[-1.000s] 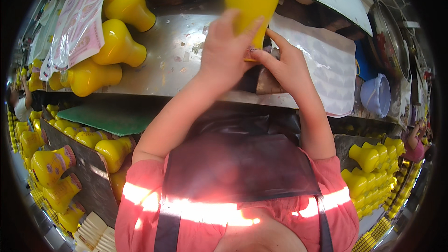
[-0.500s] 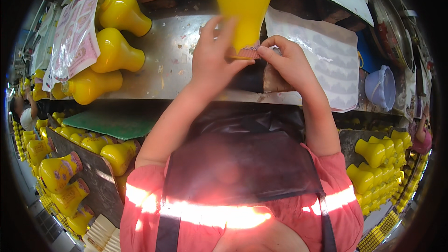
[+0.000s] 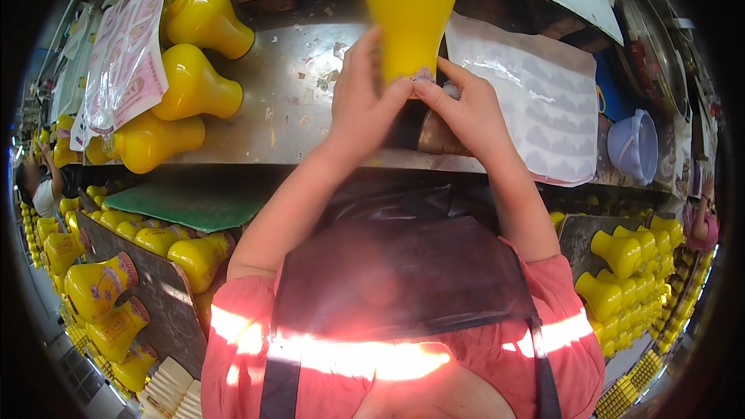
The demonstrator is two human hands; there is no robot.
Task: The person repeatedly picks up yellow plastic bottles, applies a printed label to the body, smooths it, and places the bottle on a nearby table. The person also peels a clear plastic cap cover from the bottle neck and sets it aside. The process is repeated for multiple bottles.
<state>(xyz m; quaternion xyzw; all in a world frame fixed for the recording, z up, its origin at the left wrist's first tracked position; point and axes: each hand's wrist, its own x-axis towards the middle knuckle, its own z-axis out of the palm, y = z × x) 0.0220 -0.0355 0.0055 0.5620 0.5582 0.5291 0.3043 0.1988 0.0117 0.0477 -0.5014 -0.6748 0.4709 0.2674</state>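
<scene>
A glossy yellow vase point(image 3: 410, 12) stands out in front of me over the metal worktop, its wide shoulder away from me and its narrower end toward me. A strip of pinkish-purple patterned decal point(image 3: 424, 75) shows at that near end. My left hand point(image 3: 363, 99) is closed round the left side of this end, its thumb pressed on the decal area. From the right, my right hand point(image 3: 470, 109) grips the same end, its thumb tip almost meeting the left one. The vase's near rim is hidden behind both thumbs.
On the metal worktop point(image 3: 272, 109), several yellow vases point(image 3: 206, 19) lie at the left beside printed pink decal sheets point(image 3: 128, 54). A pale sheet with grey shapes point(image 3: 535, 101) lies right of my hands, near a lavender bucket point(image 3: 632, 147). Racks of yellow vases point(image 3: 621, 291) flank me.
My left hand has closed in on the vase's near end, and both thumbs have come together over the decal. The pink ribbed edge is now covered. The vase has shifted slightly right.
</scene>
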